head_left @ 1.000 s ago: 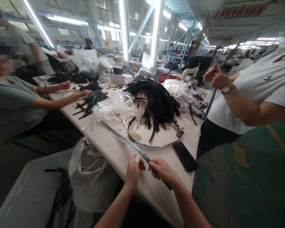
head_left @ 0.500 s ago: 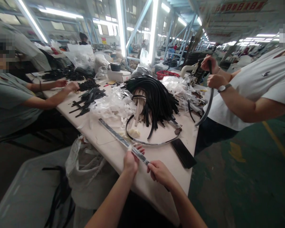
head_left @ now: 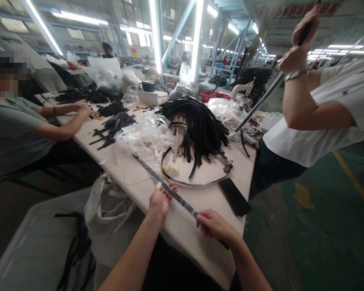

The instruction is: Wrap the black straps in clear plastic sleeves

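A long black belt strap (head_left: 177,195) in a clear plastic sleeve runs slantwise across the near part of the table, its far end close to a heap of clear plastic. My right hand (head_left: 214,225) grips it near the lower end, fingers wrapped round, and a dark end sticks out past the wrist. Further up, my left hand (head_left: 160,200) has its fingers curled under the strap, the thumb beside it. Beyond lies another strap (head_left: 197,185), bent in a curve and partly in plastic. A dark flat phone-like slab (head_left: 235,197) rests to the right.
A large bundle of black straps (head_left: 197,121) stands mid-table beside crumpled clear plastic (head_left: 144,133). One co-worker (head_left: 303,109) at right pulls a strap upward; another (head_left: 42,121) sits at left by small black pieces. A white sack (head_left: 109,214) hangs below the table's left edge.
The sleeved strap and my right hand have shifted down and to the right, while my left hand moved slightly left. The co-worker at right has raised both hands with their strap.
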The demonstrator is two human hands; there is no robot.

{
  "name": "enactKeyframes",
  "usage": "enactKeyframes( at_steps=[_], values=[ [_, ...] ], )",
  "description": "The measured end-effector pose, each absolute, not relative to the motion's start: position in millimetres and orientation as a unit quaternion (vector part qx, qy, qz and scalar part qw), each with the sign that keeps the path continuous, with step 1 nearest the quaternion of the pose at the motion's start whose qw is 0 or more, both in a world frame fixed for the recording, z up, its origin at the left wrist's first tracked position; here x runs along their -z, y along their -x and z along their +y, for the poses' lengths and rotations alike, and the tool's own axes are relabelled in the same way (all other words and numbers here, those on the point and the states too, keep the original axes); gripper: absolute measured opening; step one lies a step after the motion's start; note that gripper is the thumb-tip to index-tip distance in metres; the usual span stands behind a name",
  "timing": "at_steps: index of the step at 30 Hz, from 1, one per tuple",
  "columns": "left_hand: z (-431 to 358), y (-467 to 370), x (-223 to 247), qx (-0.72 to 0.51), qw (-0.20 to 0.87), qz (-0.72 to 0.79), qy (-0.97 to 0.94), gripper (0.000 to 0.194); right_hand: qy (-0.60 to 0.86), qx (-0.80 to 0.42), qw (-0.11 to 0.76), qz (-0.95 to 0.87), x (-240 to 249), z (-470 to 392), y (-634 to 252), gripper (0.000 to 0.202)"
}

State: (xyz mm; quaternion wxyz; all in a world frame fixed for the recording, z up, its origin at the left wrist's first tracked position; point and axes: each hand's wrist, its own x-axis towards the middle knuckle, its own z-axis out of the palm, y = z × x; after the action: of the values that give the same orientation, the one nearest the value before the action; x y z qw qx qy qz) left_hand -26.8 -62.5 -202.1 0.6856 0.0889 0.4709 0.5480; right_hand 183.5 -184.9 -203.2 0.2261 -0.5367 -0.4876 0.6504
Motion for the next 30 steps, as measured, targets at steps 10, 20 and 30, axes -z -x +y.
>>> enactKeyframes(
  at_steps=[10, 20, 30],
  values=[
    [-118.5, -17.5, 222.3, -0.547, 0.669, 0.453, -0.219, 0.034, 0.565, -0.521, 0.336, -0.545, 185.2, -54.9, -110.0, 0.036],
    [0.1, 89.4, 152.9, -0.580, 0.705, 0.321, -0.251, 0.035, 0.471, -0.567, 0.408, -0.538, 198.3, -64.5, -79.9, 0.017],
    [24.2, 49.3, 144.4, -0.631, 0.556, 0.345, -0.416, 0.028, 0.488, -0.389, 0.441, -0.645, 122.4, 20.1, -76.8, 0.041]
  ],
)
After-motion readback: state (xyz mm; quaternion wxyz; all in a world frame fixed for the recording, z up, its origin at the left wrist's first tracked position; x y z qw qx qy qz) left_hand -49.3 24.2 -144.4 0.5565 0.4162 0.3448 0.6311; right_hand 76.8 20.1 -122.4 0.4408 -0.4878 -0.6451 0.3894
